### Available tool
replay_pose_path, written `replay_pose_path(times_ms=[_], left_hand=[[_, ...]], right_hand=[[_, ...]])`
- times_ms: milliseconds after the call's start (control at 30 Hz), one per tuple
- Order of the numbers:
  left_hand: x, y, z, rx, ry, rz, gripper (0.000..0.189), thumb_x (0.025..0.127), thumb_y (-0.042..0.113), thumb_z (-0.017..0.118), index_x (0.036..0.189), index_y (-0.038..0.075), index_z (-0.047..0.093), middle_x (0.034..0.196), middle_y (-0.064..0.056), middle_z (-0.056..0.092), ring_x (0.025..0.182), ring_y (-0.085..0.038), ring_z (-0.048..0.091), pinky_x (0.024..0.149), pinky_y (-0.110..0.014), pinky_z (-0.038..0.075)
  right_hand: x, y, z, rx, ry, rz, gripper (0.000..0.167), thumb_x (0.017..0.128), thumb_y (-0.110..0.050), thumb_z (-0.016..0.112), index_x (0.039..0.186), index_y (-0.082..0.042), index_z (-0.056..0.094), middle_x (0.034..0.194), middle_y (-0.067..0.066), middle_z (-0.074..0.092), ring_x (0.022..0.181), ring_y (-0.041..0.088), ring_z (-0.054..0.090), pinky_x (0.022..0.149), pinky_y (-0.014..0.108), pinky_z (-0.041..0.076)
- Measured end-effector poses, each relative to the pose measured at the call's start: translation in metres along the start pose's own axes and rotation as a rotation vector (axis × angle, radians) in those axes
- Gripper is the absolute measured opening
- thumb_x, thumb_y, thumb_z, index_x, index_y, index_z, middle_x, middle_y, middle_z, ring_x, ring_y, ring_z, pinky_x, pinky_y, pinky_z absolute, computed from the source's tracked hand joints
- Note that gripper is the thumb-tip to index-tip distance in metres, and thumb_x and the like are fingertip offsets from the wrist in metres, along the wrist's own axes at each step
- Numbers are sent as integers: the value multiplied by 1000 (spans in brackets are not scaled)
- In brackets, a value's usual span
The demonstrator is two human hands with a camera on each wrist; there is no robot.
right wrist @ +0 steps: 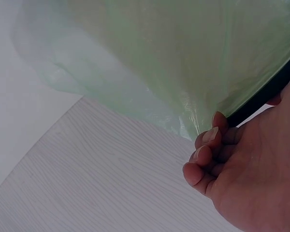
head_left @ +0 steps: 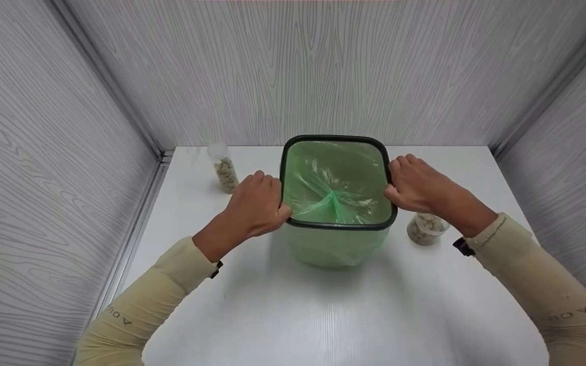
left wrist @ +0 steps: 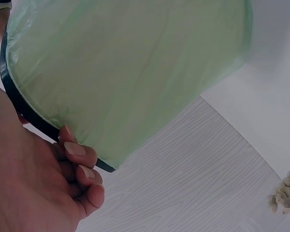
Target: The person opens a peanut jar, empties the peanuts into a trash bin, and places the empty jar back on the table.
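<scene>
A trash can with a squarish black rim [head_left: 344, 226] is in the middle of the head view. A thin green plastic bag [head_left: 313, 168] lines its inside, gathered in creases near the middle, and also hangs down over the outside. My left hand [head_left: 255, 203] grips the rim at its left side. On the opposite side, my right hand [head_left: 420, 185] holds the rim with curled fingers. The left wrist view shows fingertips [left wrist: 76, 149] bent against the bag below the black edge; in the right wrist view, fingertips [right wrist: 211, 135] pinch the bag near the rim.
A tall clear jar [head_left: 226, 173] of pale stones stands behind my left hand on the white table [head_left: 323, 325]. Partly under my right forearm sits a short clear tub [head_left: 427, 231] of similar stones. Wood-grain panels [head_left: 293, 71] enclose the table's back and sides.
</scene>
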State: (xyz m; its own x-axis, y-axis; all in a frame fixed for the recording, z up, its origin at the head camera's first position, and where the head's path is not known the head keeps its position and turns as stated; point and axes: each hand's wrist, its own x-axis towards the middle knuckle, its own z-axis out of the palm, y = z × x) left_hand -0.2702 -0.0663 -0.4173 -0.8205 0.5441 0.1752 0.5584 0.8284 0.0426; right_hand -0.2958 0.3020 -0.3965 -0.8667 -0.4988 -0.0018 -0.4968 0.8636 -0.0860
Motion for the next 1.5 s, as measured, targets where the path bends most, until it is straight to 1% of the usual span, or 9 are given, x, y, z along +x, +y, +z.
replay_pose_path(times_ms=[233, 400, 533, 700, 933, 1067, 1267, 1500], left_hand=[[-6, 0, 3, 6, 47, 11, 29, 90, 27, 40, 79, 4, 53, 76, -13, 56, 74, -29, 48, 70, -42, 42], [-7, 0, 3, 12, 49, 12, 27, 89, 27, 40, 76, 6, 51, 74, -11, 53, 72, -28, 46, 68, -40, 39], [-9, 0, 2, 17, 39, 11, 26, 89, 26, 40, 77, 5, 51, 74, -12, 53, 71, -28, 45, 68, -39, 39], [-7, 2, 0, 22, 38, 1, 27, 89, 26, 41, 78, 5, 53, 75, -12, 55, 73, -28, 47, 69, -40, 41], [-8, 5, 1, 27, 8, -17, 31, 90, 29, 40, 83, 4, 57, 78, -12, 57, 77, -29, 51, 73, -41, 44], [-8, 6, -1, 16, 15, -16, 31, 90, 29, 40, 83, 3, 56, 78, -12, 57, 77, -29, 50, 73, -42, 44], [-8, 7, -3, 25, 33, -17, 31, 89, 29, 41, 83, 3, 57, 78, -13, 57, 77, -30, 50, 74, -43, 46], [-9, 9, -2, 4, 19, -27, 33, 90, 30, 41, 84, 2, 58, 79, -13, 58, 79, -30, 51, 77, -44, 47]], right_hand=[[0, -4, 3, -6, 1, -14, 25, 96, -22, 36, 91, 0, 46, 89, 14, 49, 84, 30, 42, 81, 45, 36], [0, -5, 4, 1, -7, -8, 25, 96, -23, 36, 92, -1, 46, 89, 14, 48, 84, 29, 42, 80, 45, 35], [0, -5, 4, -2, -8, -15, 25, 96, -22, 35, 90, -1, 46, 88, 13, 48, 82, 28, 41, 80, 45, 35], [2, -4, 2, -7, 1, -20, 24, 95, -20, 35, 87, -1, 46, 86, 14, 47, 79, 28, 39, 78, 44, 34], [0, -3, 2, 5, -21, -7, 24, 96, -21, 36, 91, 0, 47, 88, 14, 49, 82, 28, 41, 79, 44, 34], [-1, -3, 0, 9, -21, -4, 22, 95, -21, 37, 91, -1, 46, 88, 13, 48, 82, 28, 41, 79, 43, 34], [0, -3, -4, 15, -10, -17, 23, 95, -22, 37, 90, -1, 46, 87, 13, 48, 82, 28, 41, 78, 43, 33], [1, 0, -2, 9, -24, -14, 23, 95, -21, 37, 90, 0, 46, 87, 14, 48, 82, 29, 42, 78, 43, 34]])
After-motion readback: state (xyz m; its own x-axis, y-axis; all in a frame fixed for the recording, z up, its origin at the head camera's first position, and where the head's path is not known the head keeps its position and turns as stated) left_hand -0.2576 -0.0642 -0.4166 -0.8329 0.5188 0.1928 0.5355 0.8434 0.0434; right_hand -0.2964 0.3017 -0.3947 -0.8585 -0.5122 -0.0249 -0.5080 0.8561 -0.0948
